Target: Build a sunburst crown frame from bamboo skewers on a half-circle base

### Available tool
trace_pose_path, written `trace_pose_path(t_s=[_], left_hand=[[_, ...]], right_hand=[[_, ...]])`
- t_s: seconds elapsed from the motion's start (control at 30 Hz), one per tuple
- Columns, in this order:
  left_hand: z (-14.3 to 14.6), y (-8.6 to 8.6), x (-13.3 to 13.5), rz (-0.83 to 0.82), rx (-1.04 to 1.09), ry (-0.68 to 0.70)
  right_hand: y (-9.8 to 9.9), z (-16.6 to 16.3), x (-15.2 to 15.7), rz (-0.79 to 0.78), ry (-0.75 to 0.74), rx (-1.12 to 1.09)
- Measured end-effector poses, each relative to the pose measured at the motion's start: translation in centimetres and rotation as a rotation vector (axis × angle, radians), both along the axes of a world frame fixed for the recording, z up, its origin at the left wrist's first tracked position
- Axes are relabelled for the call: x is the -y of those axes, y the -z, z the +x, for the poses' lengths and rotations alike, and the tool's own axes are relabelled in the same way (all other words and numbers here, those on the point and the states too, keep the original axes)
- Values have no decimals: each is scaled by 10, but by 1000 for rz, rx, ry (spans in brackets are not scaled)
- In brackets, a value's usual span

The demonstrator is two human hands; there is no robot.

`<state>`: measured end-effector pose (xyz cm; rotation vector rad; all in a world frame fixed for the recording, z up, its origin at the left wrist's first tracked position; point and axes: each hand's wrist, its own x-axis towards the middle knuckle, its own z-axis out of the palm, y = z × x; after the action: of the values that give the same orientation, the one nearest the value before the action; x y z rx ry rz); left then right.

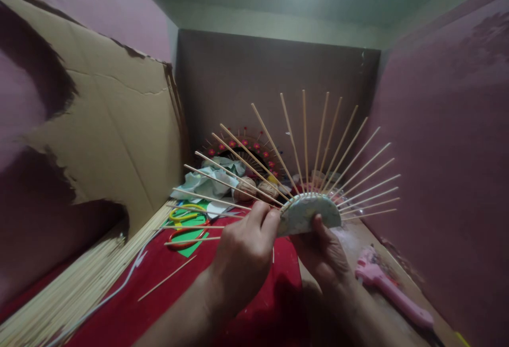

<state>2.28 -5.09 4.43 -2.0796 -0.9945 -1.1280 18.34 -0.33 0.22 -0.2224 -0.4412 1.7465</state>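
Observation:
A pale, half-round piece (308, 211) is held up in front of me, with several thin wooden sticks (305, 140) fanning out from its curved edge. My left hand (248, 246) is closed at its left end, close to the lowest left sticks; the fingertips are partly hidden behind the hand. At the lower right of the piece, my right hand (324, 259) grips it, thumb on the near face and fingers underneath. One loose stick (167, 278) lies on the red cloth (147, 304) left of my left forearm.
Scissors with yellow handles (186, 211) and scissors with orange handles (186, 238) lie on green sheet. A bundle of sticks (87, 278) runs along the left below torn cardboard (119, 108). Twine balls (244, 190) sit behind. A pink glue gun (393, 288) lies right.

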Motion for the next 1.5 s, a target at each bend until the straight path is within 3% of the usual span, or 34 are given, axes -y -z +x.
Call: trace_pose_path(t_s=[0.73,1.07,1.5], left_hand=[[-2,3,-1,-19,-37,-4],[-5,-1,-1,-171,-91,18],[-4,-3,0,-187,-141,-11]], right_hand=[[-1,-1,2,21,-15,33],[5,-1,3,17,-7,26],[1,-3,5,-15,8,45]])
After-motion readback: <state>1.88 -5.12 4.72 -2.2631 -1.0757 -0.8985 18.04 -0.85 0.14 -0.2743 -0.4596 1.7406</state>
